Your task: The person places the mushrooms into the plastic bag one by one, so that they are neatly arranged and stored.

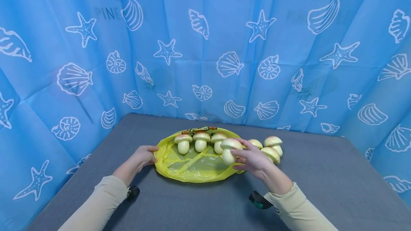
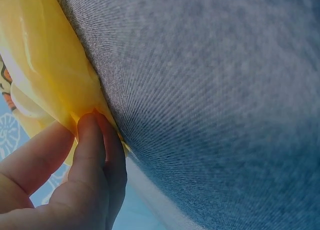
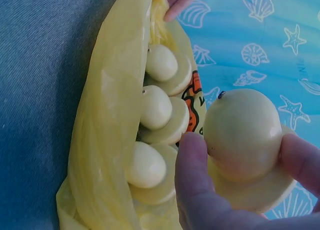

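Observation:
A yellow plastic bag (image 1: 192, 177) lies with its mouth spread wide on the table. Three toy mushrooms (image 1: 201, 142) stand in a row inside it, pale stems toward me. My left hand (image 1: 144, 156) pinches the left edge of the bag between thumb and fingers, as the left wrist view shows with the fingertips (image 2: 90, 125) on the plastic. In my right hand (image 1: 253, 159) is another mushroom (image 3: 245, 135), gripped between thumb and fingers at the bag's right end. Its cap has a pinkish tint on top in the head view.
Right of the bag, behind my right hand, several more mushrooms (image 1: 273, 142) lie close together on the grey table (image 1: 192, 206). A blue curtain (image 1: 205, 45) with white shells and starfish hangs around the back and sides.

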Action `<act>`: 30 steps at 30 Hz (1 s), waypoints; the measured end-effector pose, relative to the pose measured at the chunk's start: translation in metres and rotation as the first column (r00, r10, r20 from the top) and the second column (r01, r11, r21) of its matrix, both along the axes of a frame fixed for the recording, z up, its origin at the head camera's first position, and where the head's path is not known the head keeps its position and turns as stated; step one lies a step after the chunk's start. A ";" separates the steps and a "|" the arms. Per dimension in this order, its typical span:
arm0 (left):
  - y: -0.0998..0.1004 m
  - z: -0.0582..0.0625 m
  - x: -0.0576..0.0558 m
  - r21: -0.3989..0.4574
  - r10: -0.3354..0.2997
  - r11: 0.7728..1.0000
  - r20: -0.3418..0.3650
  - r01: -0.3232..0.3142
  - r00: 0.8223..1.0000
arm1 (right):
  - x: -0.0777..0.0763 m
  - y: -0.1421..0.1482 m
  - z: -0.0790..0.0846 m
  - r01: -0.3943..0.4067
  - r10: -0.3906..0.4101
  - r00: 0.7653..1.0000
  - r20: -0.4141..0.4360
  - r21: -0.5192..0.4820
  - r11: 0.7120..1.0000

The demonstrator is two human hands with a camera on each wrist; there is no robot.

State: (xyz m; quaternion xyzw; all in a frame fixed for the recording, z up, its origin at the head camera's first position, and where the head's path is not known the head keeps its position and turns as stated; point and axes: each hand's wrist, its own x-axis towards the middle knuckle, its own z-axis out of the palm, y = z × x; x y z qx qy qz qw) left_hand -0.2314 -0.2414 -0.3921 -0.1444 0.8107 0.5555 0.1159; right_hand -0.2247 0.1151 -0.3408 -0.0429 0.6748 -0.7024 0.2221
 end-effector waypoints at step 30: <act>0.002 -0.003 -0.002 -0.017 0.049 0.999 0.002 -0.049 0.999 | 0.002 -0.062 -0.006 0.019 -0.011 0.997 0.071 -0.112 0.994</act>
